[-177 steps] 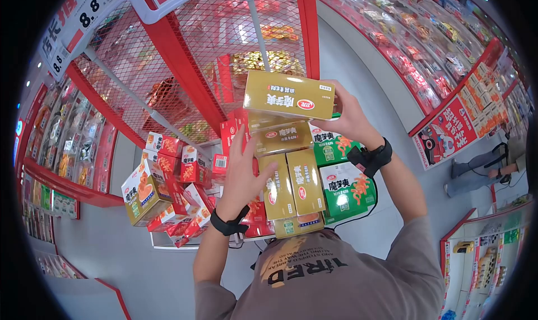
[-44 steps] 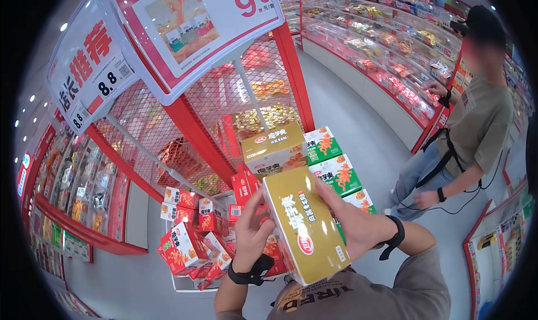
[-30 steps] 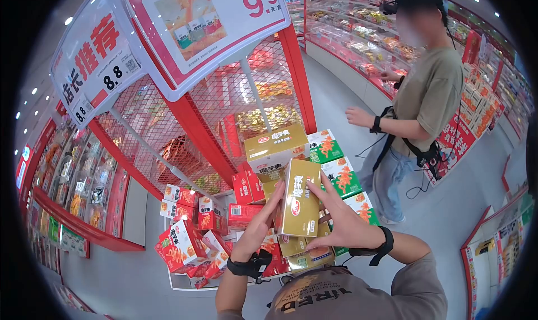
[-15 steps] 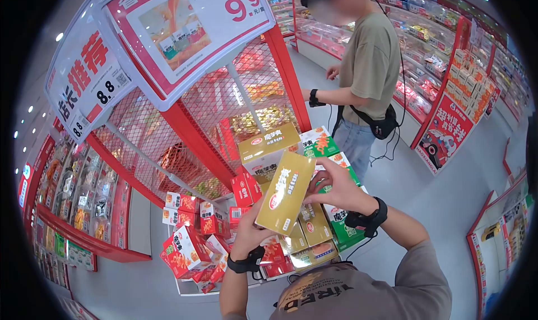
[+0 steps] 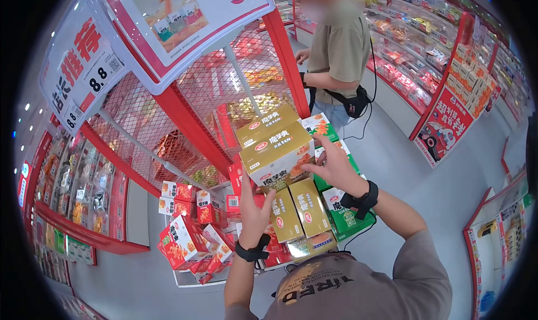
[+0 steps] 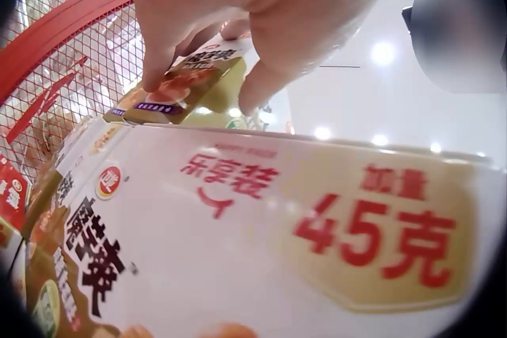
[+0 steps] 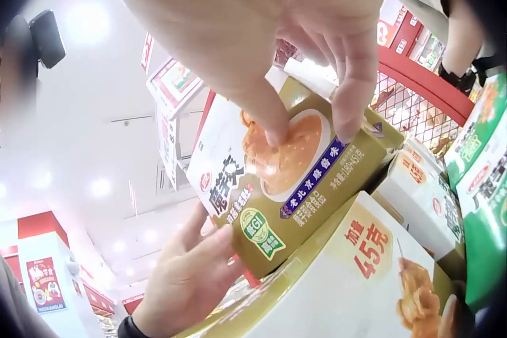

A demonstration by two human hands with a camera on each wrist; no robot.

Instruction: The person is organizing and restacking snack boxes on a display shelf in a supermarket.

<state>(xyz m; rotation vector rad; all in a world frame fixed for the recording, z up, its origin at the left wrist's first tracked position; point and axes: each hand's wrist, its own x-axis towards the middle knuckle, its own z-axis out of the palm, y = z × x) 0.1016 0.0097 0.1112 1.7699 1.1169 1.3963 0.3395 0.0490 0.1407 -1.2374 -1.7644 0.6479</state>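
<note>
A gold box [image 5: 278,149] is held between both hands, directly in front of a similar gold box [image 5: 263,123]. The left hand [image 5: 255,210] grips its near left end, fingers along the side and thumb at the corner. On the opposite end, the right hand [image 5: 339,168] has its thumb and fingers on the printed face. In the right wrist view the held box [image 7: 293,171] is tilted, between the right hand [image 7: 261,29] and the left hand [image 7: 186,278]. Below it in the head view lie two gold boxes [image 5: 286,213], [image 5: 310,206] side by side. Its underside is hidden.
Green boxes [image 5: 346,216] are stacked at the right, and red boxes [image 5: 185,244] lie in a jumble at the left. A red mesh rack [image 5: 196,123] with price signs [image 5: 185,25] rises behind. A person [image 5: 339,45] stands in the aisle beyond.
The gold box has moved away from the body to the rear gold box and has turned, showing its printed side. The hands moved with it. The other person has moved left.
</note>
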